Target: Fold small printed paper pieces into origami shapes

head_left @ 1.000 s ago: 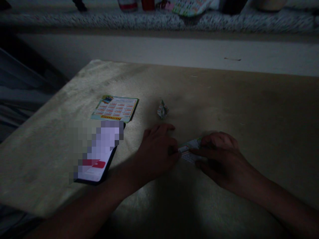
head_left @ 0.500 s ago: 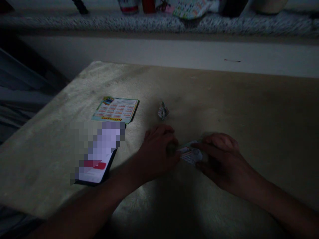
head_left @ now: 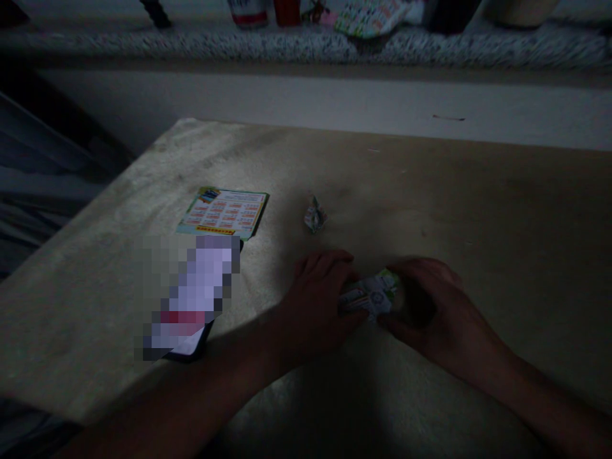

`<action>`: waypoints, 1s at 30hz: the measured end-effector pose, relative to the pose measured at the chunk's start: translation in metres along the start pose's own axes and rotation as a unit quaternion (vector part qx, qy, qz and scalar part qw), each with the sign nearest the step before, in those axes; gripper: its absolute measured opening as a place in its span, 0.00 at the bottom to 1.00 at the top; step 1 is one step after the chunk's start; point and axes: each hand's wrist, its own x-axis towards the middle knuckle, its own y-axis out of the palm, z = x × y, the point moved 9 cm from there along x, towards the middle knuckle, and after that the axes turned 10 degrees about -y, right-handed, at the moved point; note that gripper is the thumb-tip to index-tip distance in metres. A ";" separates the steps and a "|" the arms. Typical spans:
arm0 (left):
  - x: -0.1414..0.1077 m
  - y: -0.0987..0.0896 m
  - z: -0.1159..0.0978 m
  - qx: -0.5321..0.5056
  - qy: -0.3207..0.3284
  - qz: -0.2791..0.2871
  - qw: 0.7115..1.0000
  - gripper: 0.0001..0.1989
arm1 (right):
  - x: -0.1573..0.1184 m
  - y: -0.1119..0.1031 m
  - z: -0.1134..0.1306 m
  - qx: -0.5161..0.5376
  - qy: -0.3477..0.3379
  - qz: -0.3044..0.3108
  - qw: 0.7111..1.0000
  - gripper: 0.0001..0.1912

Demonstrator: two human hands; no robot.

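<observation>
Between my two hands, a small folded piece of printed paper [head_left: 370,298], white with some green, lies at the table surface. My left hand [head_left: 322,296] is closed on its left end, the thumb along the near edge. On the right side, my right hand [head_left: 433,306] pinches the paper's right end between thumb and fingers; part of the paper is hidden there. Beyond my left hand sits a small folded paper piece [head_left: 315,217] with pointed corners, standing by itself. The light is dim, so fold details are hard to make out.
Left on the table [head_left: 119,255] lies a phone [head_left: 203,287] with its screen lit and partly blurred. Just behind it is a stack of printed calendar cards [head_left: 224,211]. At the back, a granite ledge [head_left: 201,46] holds jars and a printed packet [head_left: 370,18].
My left hand has shifted right and its thumb now lies along the paper. The right index finger has lifted off the paper's top, showing more of its green part.
</observation>
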 end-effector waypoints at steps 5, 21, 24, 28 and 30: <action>0.003 0.002 0.006 -0.097 -0.050 0.030 0.994 0.13 | -0.005 0.008 -0.002 0.170 0.060 -0.003 0.984 0.29; -0.003 0.025 0.024 -0.383 -0.176 0.152 0.894 0.15 | 0.001 0.003 0.001 0.342 0.102 -0.065 0.932 0.02; -0.002 0.023 0.020 -0.378 -0.171 0.154 0.896 0.15 | 0.002 0.003 0.003 0.356 0.097 -0.062 0.927 0.03; -0.002 0.023 0.018 -0.340 -0.171 0.150 0.912 0.17 | 0.003 0.001 0.004 0.357 0.080 -0.083 0.927 0.08; -0.002 0.023 0.015 -0.305 -0.159 0.149 0.927 0.16 | 0.003 0.002 0.003 0.355 0.086 -0.091 0.926 0.08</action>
